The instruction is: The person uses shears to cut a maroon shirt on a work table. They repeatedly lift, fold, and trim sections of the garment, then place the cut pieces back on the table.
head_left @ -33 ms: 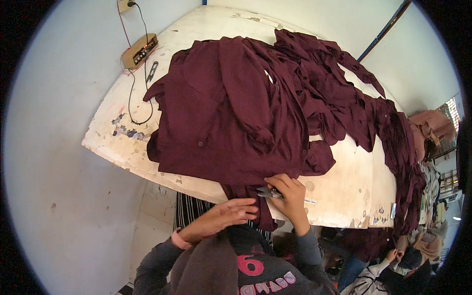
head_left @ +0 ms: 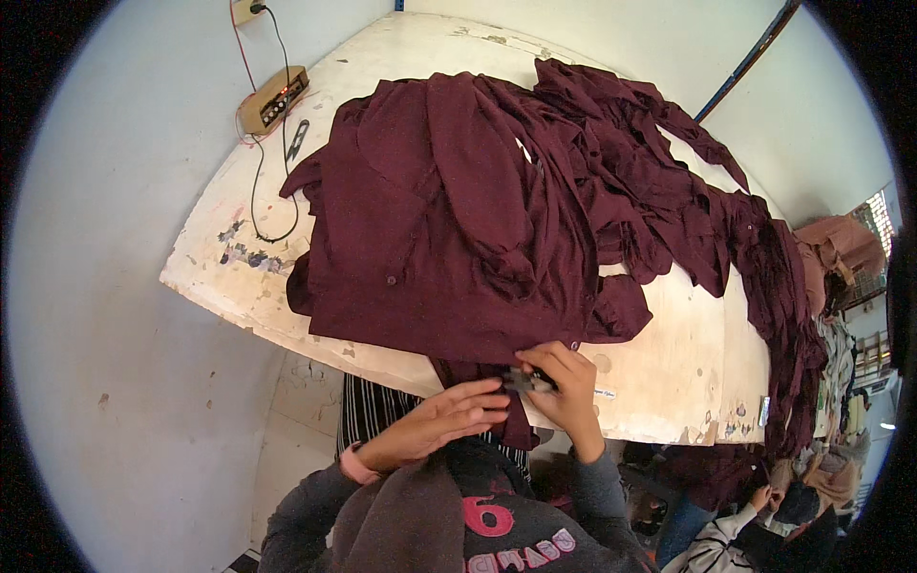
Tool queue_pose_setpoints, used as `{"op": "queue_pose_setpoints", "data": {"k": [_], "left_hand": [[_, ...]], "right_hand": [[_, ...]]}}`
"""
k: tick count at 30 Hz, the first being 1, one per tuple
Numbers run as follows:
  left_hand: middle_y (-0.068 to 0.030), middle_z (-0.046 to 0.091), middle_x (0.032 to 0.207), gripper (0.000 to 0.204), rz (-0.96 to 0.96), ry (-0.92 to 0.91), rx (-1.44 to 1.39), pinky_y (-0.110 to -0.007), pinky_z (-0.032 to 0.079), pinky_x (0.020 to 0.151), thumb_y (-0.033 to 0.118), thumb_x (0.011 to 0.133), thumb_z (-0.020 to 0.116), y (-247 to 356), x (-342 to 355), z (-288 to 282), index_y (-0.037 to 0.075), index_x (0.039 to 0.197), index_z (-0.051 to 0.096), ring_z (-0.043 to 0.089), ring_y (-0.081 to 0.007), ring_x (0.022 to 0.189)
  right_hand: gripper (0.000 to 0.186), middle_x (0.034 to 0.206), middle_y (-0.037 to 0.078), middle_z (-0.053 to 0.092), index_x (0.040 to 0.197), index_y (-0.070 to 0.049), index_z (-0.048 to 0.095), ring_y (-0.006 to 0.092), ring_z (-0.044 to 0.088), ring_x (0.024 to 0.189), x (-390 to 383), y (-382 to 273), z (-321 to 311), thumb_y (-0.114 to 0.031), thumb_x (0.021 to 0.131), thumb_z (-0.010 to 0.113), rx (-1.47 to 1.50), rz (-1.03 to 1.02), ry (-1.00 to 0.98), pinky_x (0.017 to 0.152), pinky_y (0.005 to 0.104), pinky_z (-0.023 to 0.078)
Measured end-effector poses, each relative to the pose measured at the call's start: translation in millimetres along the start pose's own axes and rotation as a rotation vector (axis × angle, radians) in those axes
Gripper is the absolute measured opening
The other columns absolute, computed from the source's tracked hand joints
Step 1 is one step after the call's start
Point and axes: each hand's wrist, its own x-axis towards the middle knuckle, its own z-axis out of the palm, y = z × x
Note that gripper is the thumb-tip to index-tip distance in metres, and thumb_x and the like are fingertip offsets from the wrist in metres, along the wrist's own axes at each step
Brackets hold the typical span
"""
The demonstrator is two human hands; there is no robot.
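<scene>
Head-worn fisheye cam looks dn at L hand [head_left: 441,417] & R hand [head_left: 574,384], fairly near, w/ table [head_left: 664,377] beyond

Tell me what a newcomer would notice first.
Probably the maroon garments, heaped across the pale worktable. Then the right hand at its near edge, gripping a small dark tool, with the left hand open beside it. A tan box stands out at upper left.

Worn cream table [head_left: 669,382] | maroon garments [head_left: 430,220] spread across | looped black cord [head_left: 275,239] | small dark tool [head_left: 298,140]
</scene>
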Motion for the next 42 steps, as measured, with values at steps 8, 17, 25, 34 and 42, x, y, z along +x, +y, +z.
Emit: {"op": "queue_pose_setpoints", "data": {"k": [8, 17, 25, 34, 42], "left_hand": [[-0.0097, 0.060, 0.136, 0.047, 0.386, 0.107, -0.108, -0.036, 0.048, 0.109, -0.001, 0.098, 0.062, 12, 28, 11, 0.003, 0.142, 0.047, 0.061, -0.0193, 0.123], [-0.0083, 0.064, 0.130, 0.052, 0.432, 0.219, -0.017, -0.034, 0.055, 0.097, -0.006, 0.094, 0.064, 15, 17, 11, 0.005, 0.142, 0.048, 0.065, -0.0194, 0.115], [-0.0079, 0.061, 0.135, 0.052, 0.385, 0.259, 0.054, -0.035, 0.045, 0.109, -0.005, 0.093, 0.067, 11, 9, 11, 0.002, 0.141, 0.048, 0.059, -0.0171, 0.123], [-0.0085, 0.061, 0.135, 0.053, 0.394, 0.250, 0.071, -0.035, 0.045, 0.108, -0.005, 0.092, 0.068, 3, 13, 5, 0.001, 0.141, 0.048, 0.059, -0.0167, 0.123], [-0.0072, 0.062, 0.133, 0.051, 0.421, 0.237, 0.136, -0.033, 0.047, 0.105, -0.003, 0.093, 0.068, -1, 15, 0, 0.002, 0.140, 0.048, 0.060, -0.0157, 0.120]], "right_hand": [[0.036, 0.086, 0.000, 0.070, 0.098, -0.012, 0.074, 0.0175, 0.067, 0.070, 1, -32, -39, -0.008, 0.062, 0.077, 0.078, -0.027, -0.035, 0.061, 0.0299, 0.045], [0.034, 0.091, 0.008, 0.072, 0.110, -0.004, 0.070, 0.0219, 0.064, 0.077, 24, -54, -18, -0.005, 0.077, 0.080, 0.108, 0.171, 0.133, 0.068, 0.0307, 0.046], [0.027, 0.083, 0.006, 0.071, 0.103, -0.005, 0.074, 0.0208, 0.059, 0.064, 42, -60, -18, -0.008, 0.078, 0.081, 0.079, 0.046, 0.049, 0.061, 0.0323, 0.038], [0.020, 0.088, 0.005, 0.074, 0.101, -0.008, 0.073, 0.0219, 0.059, 0.058, 36, -48, -13, -0.012, 0.082, 0.079, 0.102, 0.076, 0.063, 0.056, 0.0329, 0.037], [0.018, 0.088, 0.005, 0.074, 0.099, -0.008, 0.073, 0.0228, 0.056, 0.056, 39, -45, -13, -0.012, 0.082, 0.079, 0.094, 0.060, 0.039, 0.057, 0.0332, 0.038]]}}
